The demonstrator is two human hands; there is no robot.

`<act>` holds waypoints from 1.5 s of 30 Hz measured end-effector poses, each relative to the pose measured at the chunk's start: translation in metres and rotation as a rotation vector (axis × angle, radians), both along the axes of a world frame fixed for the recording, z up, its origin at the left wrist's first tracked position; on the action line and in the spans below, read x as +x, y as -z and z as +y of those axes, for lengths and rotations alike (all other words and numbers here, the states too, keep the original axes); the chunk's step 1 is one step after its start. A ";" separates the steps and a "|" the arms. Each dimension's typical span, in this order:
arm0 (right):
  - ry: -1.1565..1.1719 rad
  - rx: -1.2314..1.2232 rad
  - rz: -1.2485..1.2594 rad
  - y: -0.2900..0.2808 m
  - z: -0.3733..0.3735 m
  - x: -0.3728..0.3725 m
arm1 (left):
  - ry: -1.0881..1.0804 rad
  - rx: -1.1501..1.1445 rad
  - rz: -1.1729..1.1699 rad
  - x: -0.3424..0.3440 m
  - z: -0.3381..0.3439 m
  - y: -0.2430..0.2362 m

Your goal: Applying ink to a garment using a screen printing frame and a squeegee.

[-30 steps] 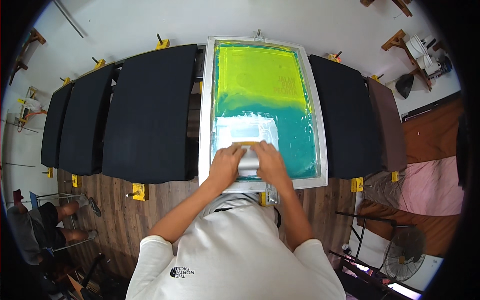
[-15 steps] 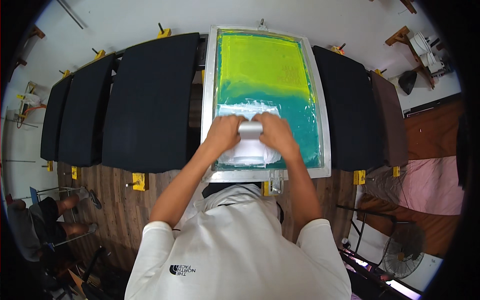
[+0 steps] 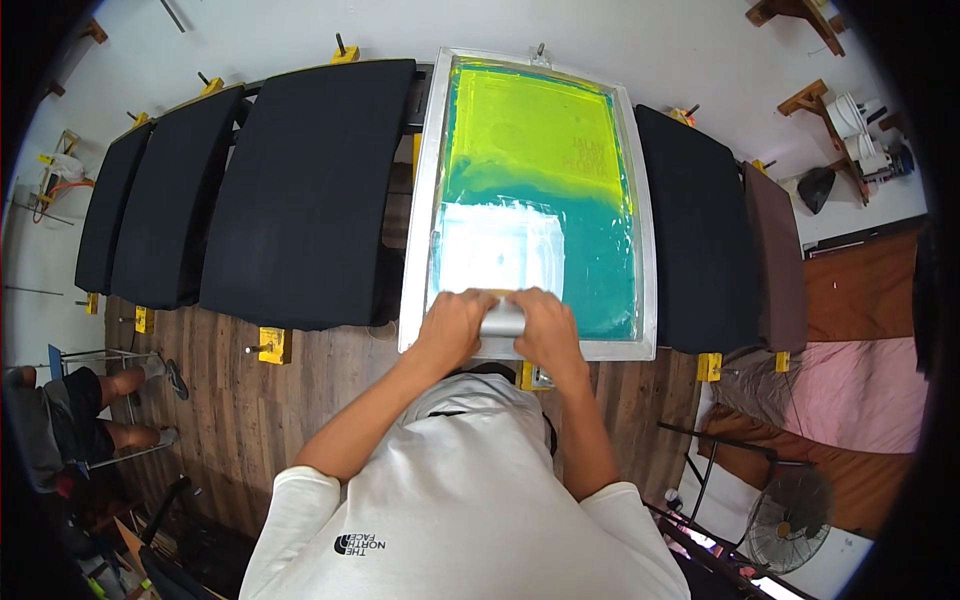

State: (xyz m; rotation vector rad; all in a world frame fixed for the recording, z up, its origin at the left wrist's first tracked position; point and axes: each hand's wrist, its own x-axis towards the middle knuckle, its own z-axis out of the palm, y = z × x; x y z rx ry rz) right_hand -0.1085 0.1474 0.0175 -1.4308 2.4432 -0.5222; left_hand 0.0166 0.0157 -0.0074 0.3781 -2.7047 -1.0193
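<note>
A metal-handled squeegee [image 3: 503, 319] is gripped at its two ends by my left hand [image 3: 455, 328] and my right hand [image 3: 547, 328], fingers wrapped over it. Its blade is mostly hidden under my hands, near the close end of the screen-printing frame [image 3: 420, 220]. The frame has an aluminium rim and a mesh that is yellow-green at the far end and teal nearer me. White ink [image 3: 500, 250] covers a roughly square patch of the mesh just beyond my hands, with streaky edges.
Black fabric-covered boards stand in a row, several on the left [image 3: 310, 190] and one on the right [image 3: 695, 230], with a brown one [image 3: 775, 260] beyond. Yellow clamps [image 3: 274, 346] stick out below. A seated person [image 3: 90, 420] is at the lower left, a fan [image 3: 790, 520] at the lower right.
Both hands have pulled the squeegee toward me, from mid-screen to its near end. The white patch it covered now lies exposed and looks smoother.
</note>
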 end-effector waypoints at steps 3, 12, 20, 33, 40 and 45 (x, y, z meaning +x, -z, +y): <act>-0.014 0.035 -0.023 -0.008 0.006 0.003 | 0.030 0.036 -0.051 0.008 0.007 -0.012; -0.077 0.192 -0.005 -0.018 -0.067 -0.076 | 0.007 0.013 -0.173 -0.069 -0.070 -0.017; -0.056 -0.009 0.091 0.009 -0.008 -0.013 | -0.029 -0.161 0.173 -0.012 -0.007 0.020; -0.110 0.068 0.062 -0.006 -0.052 -0.071 | -0.022 -0.064 0.004 -0.062 -0.049 0.000; -0.039 -0.040 0.003 0.003 0.015 0.008 | -0.004 -0.127 0.167 0.009 0.013 0.018; -0.155 0.146 -0.053 -0.014 -0.008 -0.034 | 0.082 -0.023 -0.133 -0.021 -0.017 -0.010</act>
